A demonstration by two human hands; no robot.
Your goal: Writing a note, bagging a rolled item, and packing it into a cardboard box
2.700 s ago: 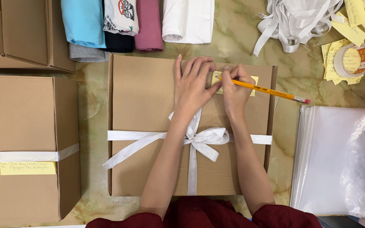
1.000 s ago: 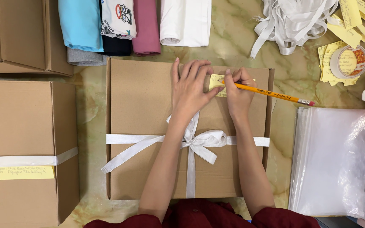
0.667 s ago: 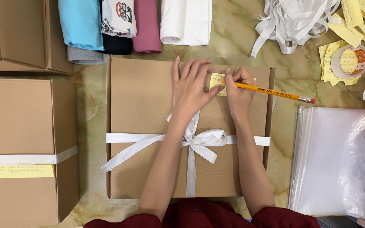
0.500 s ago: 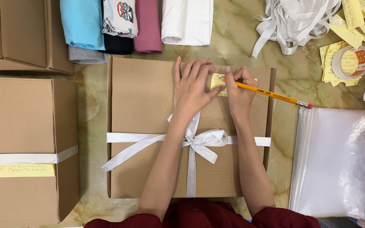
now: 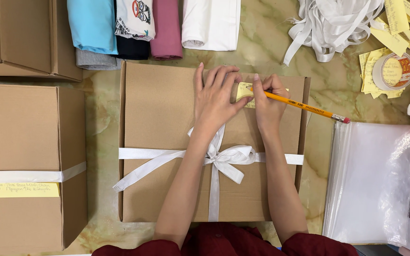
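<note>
1. Nothing much has shifted since the earlier frames; both hands stay on the note, and the pencil tip stays on it
2. At far left sits a ribboned cardboard box (image 5: pixel 24 161) with its own yellow label
3. Left hand (image 5: pixel 217 97) lies flat and open on the middle box (image 5: pixel 162 123), fingertips pinning the yellow sticky note (image 5: pixel 244 91)
4. White ribbon bow (image 5: pixel 224 159) crosses that box under the forearms
5. Right hand (image 5: pixel 267 102) is closed around the yellow pencil (image 5: pixel 304 106), tip on the note
6. Clear plastic bags (image 5: pixel 373 182) lie at right
</note>
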